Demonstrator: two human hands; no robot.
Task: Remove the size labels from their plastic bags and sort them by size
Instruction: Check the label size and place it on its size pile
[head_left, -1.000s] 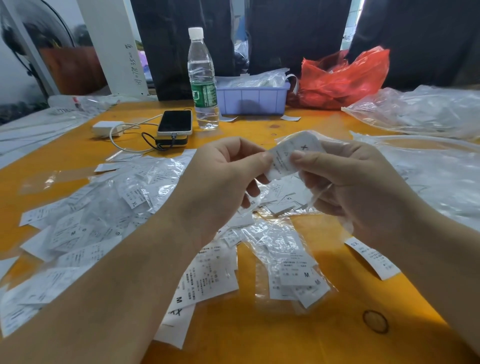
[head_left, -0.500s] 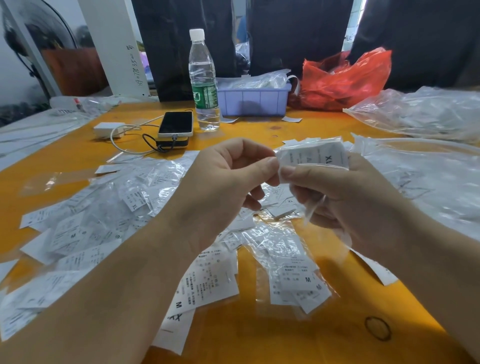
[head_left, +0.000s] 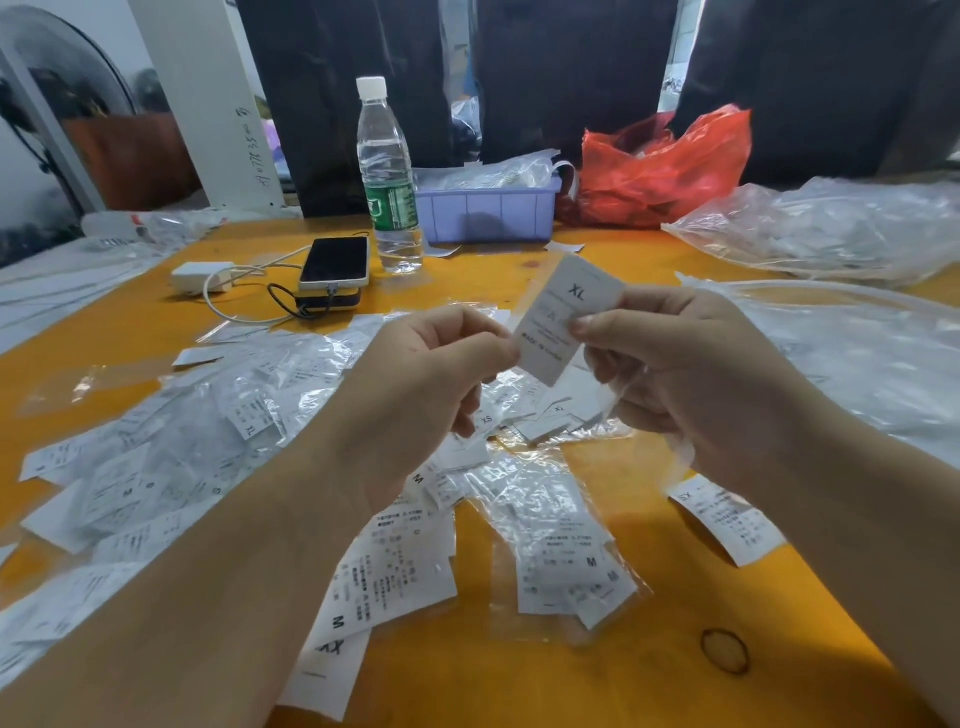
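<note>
1. On the left of the orange table (head_left: 130, 322) we see a wide spread of labels, many under crinkled clear plastic (head_left: 171, 447); an XL label (head_left: 252, 423) and several M ones read through it. We judge most of this heap not yet unbagged or sorted.
2. Near the front edge, loose M labels (head_left: 395, 577) overlap without plastic, and just right of them lies a bag of M labels (head_left: 566, 551), unopened as far as we can tell.
3. At centre our left hand (head_left: 431, 384) has its fingers curled, thumb and forefinger pinching the left edge of the held XL label (head_left: 563, 322).
4. Our right hand (head_left: 675, 364) pinches the same label's right edge with the thumb; the lower fingers curl round a thin empty bag (head_left: 631, 400). We judge this label freed and awaiting its pile.
5. At right a lone XS label (head_left: 727, 519) lies bare; beyond it are large clear bags (head_left: 852, 353), contents unclear.
6. Verdict: early-to-middle stage; clear size piles are not yet evident.
</note>
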